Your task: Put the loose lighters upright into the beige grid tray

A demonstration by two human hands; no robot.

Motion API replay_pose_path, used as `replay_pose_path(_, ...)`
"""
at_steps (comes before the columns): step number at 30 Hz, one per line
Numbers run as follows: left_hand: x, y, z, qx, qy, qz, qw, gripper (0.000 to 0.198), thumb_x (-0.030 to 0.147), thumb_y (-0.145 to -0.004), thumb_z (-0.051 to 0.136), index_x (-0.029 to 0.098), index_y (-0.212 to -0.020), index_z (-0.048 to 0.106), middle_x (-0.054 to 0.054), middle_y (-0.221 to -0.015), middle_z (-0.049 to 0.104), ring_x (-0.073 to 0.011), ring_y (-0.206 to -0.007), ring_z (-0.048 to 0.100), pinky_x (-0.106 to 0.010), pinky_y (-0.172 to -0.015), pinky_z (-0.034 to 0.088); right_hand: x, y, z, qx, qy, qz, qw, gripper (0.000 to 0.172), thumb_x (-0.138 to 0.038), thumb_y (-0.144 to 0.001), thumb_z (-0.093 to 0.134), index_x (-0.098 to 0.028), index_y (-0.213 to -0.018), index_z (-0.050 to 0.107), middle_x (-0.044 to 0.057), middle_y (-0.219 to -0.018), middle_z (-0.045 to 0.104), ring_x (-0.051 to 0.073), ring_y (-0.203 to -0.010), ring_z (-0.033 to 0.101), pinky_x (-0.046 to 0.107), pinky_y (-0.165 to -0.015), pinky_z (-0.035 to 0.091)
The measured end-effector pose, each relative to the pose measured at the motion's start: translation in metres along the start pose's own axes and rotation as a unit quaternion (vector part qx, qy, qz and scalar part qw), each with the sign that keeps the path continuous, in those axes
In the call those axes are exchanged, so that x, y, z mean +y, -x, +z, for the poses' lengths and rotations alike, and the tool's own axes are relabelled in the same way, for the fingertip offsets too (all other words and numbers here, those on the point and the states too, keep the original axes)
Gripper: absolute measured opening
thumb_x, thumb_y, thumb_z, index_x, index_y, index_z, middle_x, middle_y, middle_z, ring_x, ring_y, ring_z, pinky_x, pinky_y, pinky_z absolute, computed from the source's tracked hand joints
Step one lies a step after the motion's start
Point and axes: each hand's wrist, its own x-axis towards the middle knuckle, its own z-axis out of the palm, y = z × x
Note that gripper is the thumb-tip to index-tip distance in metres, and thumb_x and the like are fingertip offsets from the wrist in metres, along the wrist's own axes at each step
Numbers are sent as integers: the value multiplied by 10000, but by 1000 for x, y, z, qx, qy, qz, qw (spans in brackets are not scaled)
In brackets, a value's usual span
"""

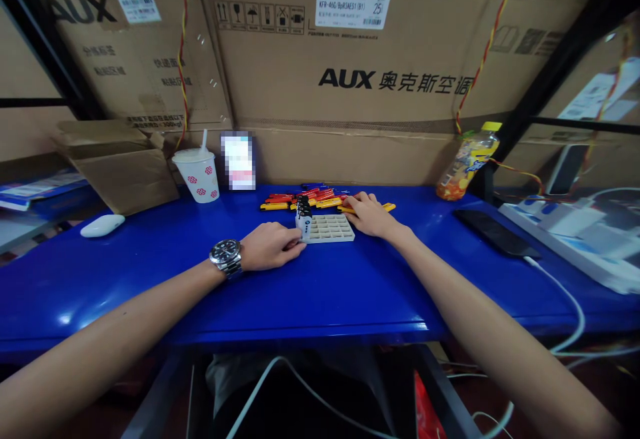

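A pale compartment rack (332, 228) lies on the blue table. White sticks with black tops (305, 218) stand upright along its left side. My left hand (270, 246), wearing a metal wristwatch (227, 257), has its fingers closed at the rack's left end, touching the rack beside those sticks. Just beyond the rack's right corner, my right hand (369, 214) has curled fingers on a yellow-orange marker-like stick (389, 207); part of it is hidden under the hand. Behind the rack lies a loose pile of red and yellow-orange sticks (320, 195), some with dark ends.
A paper cup with a straw (197, 176), a lit phone (239, 161) and a white case (103, 226) are to the left. A drink bottle (467, 162), a dark phone on a cable (495, 232) and a power strip (575, 242) are right. Large cartons (350, 119) wall the back.
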Motion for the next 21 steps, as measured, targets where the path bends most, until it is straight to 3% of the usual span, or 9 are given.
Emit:
replay_pose_path(4, 0, 0, 0, -8, -3, -6, 1000, 293, 358, -931, 443, 193, -689, 469, 9, -572, 509, -135, -520, 454, -267, -511, 237, -8, -1, 0, -17, 41, 38, 998, 367, -397, -937, 430, -111, -1108, 582, 232, -1103, 577, 341, -1036, 503, 443, -849, 408)
replay_pose_path(7, 0, 0, 0, -11, -1, -8, 1000, 290, 359, -929, 446, 195, -690, 460, 10, -575, 504, -137, -525, 453, -267, -515, 235, -6, -4, 2, -22, 45, 23, 998, 310, -350, -944, 411, -90, -1023, 560, 246, -1068, 596, 339, -1031, 527, 452, -895, 393)
replay_pose_path(10, 0, 0, 1, -10, 0, -10, 1000, 290, 361, -929, 445, 195, -691, 457, 12, -575, 496, -140, -529, 451, -269, -520, 235, -4, -6, 2, 18, -60, 18, 998, 224, -292, -965, 333, -137, -986, 493, 201, -970, 631, 292, -898, 589, 420, -826, 428)
replay_pose_path(12, 0, 0, 1, -13, 2, -11, 1000, 287, 360, -928, 446, 194, -694, 461, 12, -578, 495, -140, -530, 451, -271, -520, 237, -5, -6, -1, 71, -175, 36, 981, 178, -310, -973, 305, -185, -975, 432, 137, -875, 639, 253, -784, 607, 388, -737, 452)
replay_pose_path(14, 0, 0, 0, -16, 2, -10, 1000, 283, 358, -928, 448, 193, -698, 466, 12, -581, 499, -141, -533, 456, -272, -519, 239, -10, -6, -5, 119, -306, 52, 943, 168, -378, -974, 310, -224, -962, 373, 74, -803, 628, 216, -702, 613, 355, -665, 470)
replay_pose_path(17, 0, 0, 0, -16, 2, -7, 1000, 286, 361, -930, 446, 192, -701, 471, 12, -582, 499, -141, -534, 458, -272, -518, 238, -19, -6, -8, 162, -494, 58, 852, 264, -520, -952, 341, -257, -949, 320, 8, -738, 598, 170, -613, 601, 304, -566, 483)
replay_pose_path(19, -1, 0, 1, -14, 2, -5, 1000, 296, 369, -934, 439, 193, -698, 470, 13, -580, 495, -138, -530, 451, -271, -518, 235, -25, -8, -8, 185, -573, 63, 796, 318, -577, -922, 389, -265, -946, 332, -20, -697, 568, 147, -565, 568, 278, -515, 469)
replay_pose_path(21, -1, 0, 1, -13, 2, -4, 1000, 302, 376, -936, 435, 194, -697, 467, 13, -579, 493, -136, -527, 443, -269, -518, 233, -28, -9, -6, 197, -609, 74, 765, 348, -598, -897, 444, -254, -925, 393, -29, -664, 533, 128, -533, 525, 260, -483, 441)
